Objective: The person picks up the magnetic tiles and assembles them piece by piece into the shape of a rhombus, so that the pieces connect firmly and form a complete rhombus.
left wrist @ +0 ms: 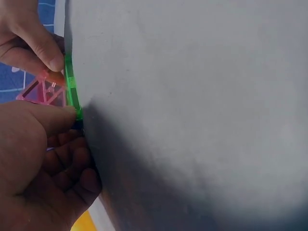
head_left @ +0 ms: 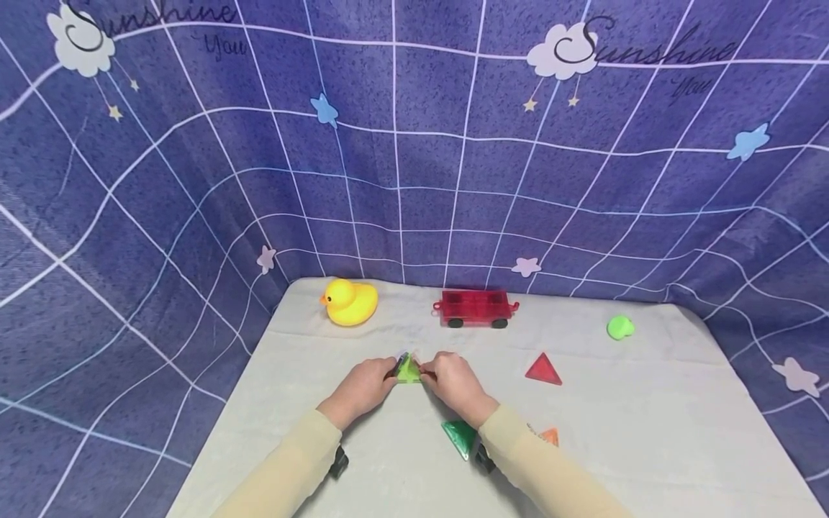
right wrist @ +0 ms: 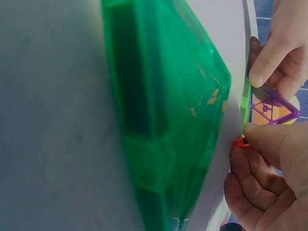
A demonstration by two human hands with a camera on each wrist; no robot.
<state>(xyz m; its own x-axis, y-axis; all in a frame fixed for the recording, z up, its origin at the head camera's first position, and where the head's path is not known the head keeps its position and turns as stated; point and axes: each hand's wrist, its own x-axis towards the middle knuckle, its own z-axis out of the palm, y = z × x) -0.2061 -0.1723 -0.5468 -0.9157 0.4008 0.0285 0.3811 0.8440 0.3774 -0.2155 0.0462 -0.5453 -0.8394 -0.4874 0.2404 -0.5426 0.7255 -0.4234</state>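
Observation:
Both hands work together at a small cluster of translucent magnetic tiles near the table's middle. A light green triangular magnetic tile sits between them. My left hand pinches the green tile's left edge together with a purple magnetic tile. On the other side, my right hand pinches a pinkish-red magnetic tile against the green one. Thumbs press on the green tile's near face, while the fingers curl behind. The purple and pinkish-red tiles stick out behind the green one, partly hidden by the fingers.
A dark green triangular tile lies by the right forearm, with an orange tile partly behind the sleeve. Right of the hands is a red triangular tile. A yellow duck, red toy wagon and small green toy stand farther back.

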